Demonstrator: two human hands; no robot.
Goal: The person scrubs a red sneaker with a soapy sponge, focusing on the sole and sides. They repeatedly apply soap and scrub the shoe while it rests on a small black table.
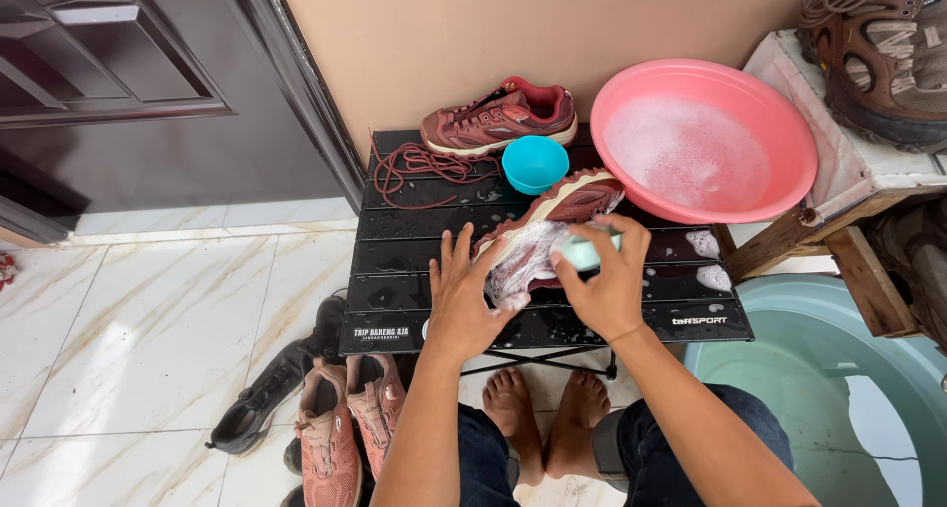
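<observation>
Near the front edge of the black table [395, 260], the left hand [462, 295] lies flat, fingers spread, steadying a soapy maroon shoe [548, 226]. The right hand [604, 280] grips what looks like a pale green brush [582, 253] against it.

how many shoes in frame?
7 at least: soapy shoe held on the table, one by the wall, three on the floor, two brown boots right. More may be hidden.
</observation>
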